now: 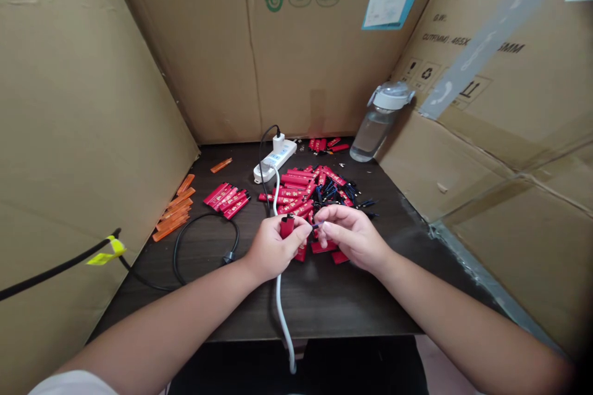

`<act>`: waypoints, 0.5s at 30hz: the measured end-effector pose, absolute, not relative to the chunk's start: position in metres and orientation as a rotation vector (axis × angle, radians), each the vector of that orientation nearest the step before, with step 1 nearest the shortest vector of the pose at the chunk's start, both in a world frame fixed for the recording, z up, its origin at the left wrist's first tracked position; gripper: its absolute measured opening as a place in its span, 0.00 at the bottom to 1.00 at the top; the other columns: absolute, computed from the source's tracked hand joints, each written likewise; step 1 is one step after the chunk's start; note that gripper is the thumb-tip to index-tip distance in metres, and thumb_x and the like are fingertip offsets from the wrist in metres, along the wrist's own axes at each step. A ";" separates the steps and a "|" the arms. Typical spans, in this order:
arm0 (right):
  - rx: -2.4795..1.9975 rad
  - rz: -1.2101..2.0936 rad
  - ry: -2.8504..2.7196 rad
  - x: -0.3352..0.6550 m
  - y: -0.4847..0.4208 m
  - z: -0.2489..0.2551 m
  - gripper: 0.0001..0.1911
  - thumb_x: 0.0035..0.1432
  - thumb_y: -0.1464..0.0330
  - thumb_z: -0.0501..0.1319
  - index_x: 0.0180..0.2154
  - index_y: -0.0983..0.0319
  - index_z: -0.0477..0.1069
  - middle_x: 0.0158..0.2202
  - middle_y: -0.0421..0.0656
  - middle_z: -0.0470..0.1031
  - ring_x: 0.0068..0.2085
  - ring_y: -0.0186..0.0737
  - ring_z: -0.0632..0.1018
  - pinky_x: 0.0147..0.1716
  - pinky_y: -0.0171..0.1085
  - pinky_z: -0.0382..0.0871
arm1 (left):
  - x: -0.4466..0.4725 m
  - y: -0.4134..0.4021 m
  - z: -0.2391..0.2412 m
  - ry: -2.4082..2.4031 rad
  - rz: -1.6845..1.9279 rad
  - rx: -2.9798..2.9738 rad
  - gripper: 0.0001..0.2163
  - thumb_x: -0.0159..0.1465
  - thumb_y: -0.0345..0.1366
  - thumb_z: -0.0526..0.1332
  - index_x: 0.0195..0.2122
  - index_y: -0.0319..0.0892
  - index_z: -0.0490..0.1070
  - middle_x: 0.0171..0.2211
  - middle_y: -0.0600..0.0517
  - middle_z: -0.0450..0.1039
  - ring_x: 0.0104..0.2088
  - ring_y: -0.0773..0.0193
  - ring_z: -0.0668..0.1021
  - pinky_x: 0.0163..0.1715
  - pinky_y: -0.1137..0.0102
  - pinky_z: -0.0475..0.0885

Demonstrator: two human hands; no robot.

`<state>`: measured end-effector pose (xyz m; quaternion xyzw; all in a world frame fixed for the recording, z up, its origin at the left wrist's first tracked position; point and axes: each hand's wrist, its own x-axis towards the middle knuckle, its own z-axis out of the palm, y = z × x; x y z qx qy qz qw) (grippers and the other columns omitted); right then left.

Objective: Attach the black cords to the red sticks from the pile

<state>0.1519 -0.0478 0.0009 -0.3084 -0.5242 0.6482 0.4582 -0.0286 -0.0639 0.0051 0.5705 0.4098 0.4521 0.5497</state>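
Basically, orange strips [173, 217] heaped by left cardboard wall [92, 105], short red row [226, 199] laid nearby. Red piece [287, 226] gripped in left hand [277, 248], dark end up, long axis roughly upright. Thin dark piece [317, 226] pinched by right hand [356, 237], set roughly crosswise just right of red piece; whether left hand is touched, kinda hard to tell. Bottle [374, 133] stood farther right, well apart.

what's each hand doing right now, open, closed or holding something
Left hand: closed, holding a flat red rectangular piece with a black end.
Right hand: fingertips closed on a small thin dark piece.
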 end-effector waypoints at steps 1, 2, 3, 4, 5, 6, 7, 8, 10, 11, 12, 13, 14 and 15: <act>-0.765 1.604 -1.296 0.152 -0.048 0.001 0.11 0.51 0.66 0.69 0.36 0.63 0.73 0.26 0.38 0.73 0.24 0.30 0.73 0.28 0.33 0.71 | -0.028 -0.064 0.005 0.975 1.075 1.351 0.13 0.61 0.44 0.61 0.28 0.37 0.70 0.18 0.57 0.64 0.16 0.74 0.65 0.18 0.76 0.62; -0.772 1.610 -1.308 0.151 -0.048 0.001 0.12 0.51 0.66 0.69 0.36 0.63 0.73 0.27 0.38 0.73 0.24 0.30 0.73 0.28 0.34 0.71 | -0.028 -0.064 0.005 0.982 1.075 1.361 0.13 0.61 0.43 0.61 0.28 0.37 0.70 0.19 0.57 0.64 0.16 0.74 0.65 0.19 0.75 0.62; -0.782 1.612 -1.326 0.151 -0.048 0.001 0.12 0.51 0.66 0.69 0.36 0.63 0.73 0.27 0.39 0.73 0.25 0.30 0.73 0.28 0.34 0.71 | -0.028 -0.064 0.005 0.990 1.073 1.378 0.13 0.61 0.43 0.61 0.28 0.37 0.70 0.18 0.57 0.64 0.17 0.74 0.65 0.19 0.75 0.62; -0.793 1.610 -1.347 0.150 -0.048 0.001 0.11 0.51 0.65 0.69 0.35 0.63 0.73 0.27 0.39 0.73 0.25 0.30 0.73 0.27 0.34 0.72 | -0.028 -0.064 0.005 0.998 1.067 1.399 0.13 0.61 0.43 0.61 0.27 0.37 0.70 0.18 0.57 0.64 0.17 0.74 0.65 0.20 0.75 0.63; -0.805 1.604 -1.369 0.150 -0.048 0.002 0.11 0.51 0.64 0.68 0.34 0.64 0.73 0.27 0.39 0.73 0.25 0.30 0.72 0.27 0.34 0.72 | -0.028 -0.064 0.005 1.005 1.059 1.419 0.13 0.61 0.42 0.61 0.27 0.37 0.70 0.18 0.57 0.64 0.17 0.74 0.65 0.21 0.75 0.63; -0.815 1.594 -1.389 0.150 -0.048 0.002 0.10 0.52 0.64 0.68 0.33 0.64 0.73 0.27 0.39 0.72 0.25 0.30 0.72 0.28 0.34 0.72 | -0.028 -0.064 0.006 1.009 1.048 1.435 0.13 0.61 0.42 0.61 0.27 0.37 0.70 0.18 0.58 0.64 0.17 0.74 0.65 0.22 0.75 0.64; -0.823 1.580 -1.405 0.150 -0.048 0.002 0.10 0.52 0.63 0.68 0.32 0.64 0.73 0.27 0.39 0.72 0.25 0.30 0.72 0.28 0.34 0.72 | -0.028 -0.065 0.006 1.009 1.040 1.445 0.12 0.61 0.42 0.61 0.27 0.37 0.70 0.18 0.58 0.65 0.17 0.74 0.65 0.23 0.75 0.64; -0.829 1.564 -1.412 0.150 -0.047 0.001 0.10 0.52 0.63 0.67 0.32 0.63 0.73 0.27 0.39 0.72 0.25 0.31 0.72 0.28 0.34 0.72 | -0.028 -0.065 0.007 1.007 1.034 1.452 0.12 0.61 0.43 0.61 0.28 0.38 0.70 0.18 0.57 0.65 0.18 0.73 0.66 0.24 0.74 0.65; -0.841 1.530 -1.392 0.150 -0.045 0.001 0.10 0.53 0.63 0.67 0.33 0.63 0.73 0.27 0.39 0.72 0.24 0.31 0.73 0.27 0.33 0.71 | -0.029 -0.065 0.007 0.993 1.026 1.477 0.12 0.61 0.44 0.61 0.33 0.38 0.71 0.20 0.57 0.67 0.19 0.72 0.67 0.27 0.73 0.66; -0.846 1.517 -1.363 0.151 -0.044 0.001 0.10 0.52 0.63 0.67 0.33 0.63 0.74 0.27 0.39 0.73 0.24 0.30 0.73 0.27 0.33 0.71 | -0.030 -0.065 0.007 0.985 1.025 1.493 0.13 0.61 0.44 0.60 0.37 0.38 0.71 0.21 0.56 0.68 0.21 0.71 0.68 0.27 0.73 0.67; -0.849 1.507 -1.319 0.152 -0.043 0.002 0.10 0.52 0.63 0.68 0.33 0.63 0.74 0.27 0.39 0.73 0.24 0.30 0.73 0.26 0.33 0.71 | -0.030 -0.064 0.007 0.974 1.023 1.508 0.14 0.61 0.45 0.60 0.41 0.39 0.71 0.22 0.55 0.68 0.22 0.70 0.69 0.28 0.73 0.67; -0.850 1.503 -1.264 0.152 -0.042 0.003 0.10 0.51 0.63 0.68 0.33 0.63 0.74 0.26 0.39 0.74 0.24 0.30 0.74 0.26 0.32 0.71 | -0.031 -0.064 0.007 0.964 1.023 1.517 0.16 0.62 0.46 0.58 0.43 0.39 0.70 0.23 0.54 0.69 0.23 0.69 0.69 0.28 0.73 0.67; -0.851 1.506 -1.208 0.153 -0.041 0.004 0.11 0.50 0.63 0.69 0.33 0.63 0.74 0.26 0.39 0.74 0.24 0.31 0.74 0.26 0.32 0.72 | -0.032 -0.064 0.006 0.954 1.020 1.519 0.16 0.64 0.47 0.57 0.44 0.39 0.70 0.24 0.54 0.69 0.24 0.68 0.69 0.28 0.73 0.67; -0.852 1.514 -1.158 0.153 -0.040 0.006 0.11 0.50 0.64 0.70 0.33 0.63 0.75 0.26 0.40 0.74 0.25 0.31 0.75 0.26 0.32 0.73 | -0.033 -0.064 0.005 0.946 1.013 1.512 0.17 0.65 0.47 0.55 0.44 0.39 0.70 0.25 0.53 0.70 0.24 0.68 0.69 0.28 0.73 0.67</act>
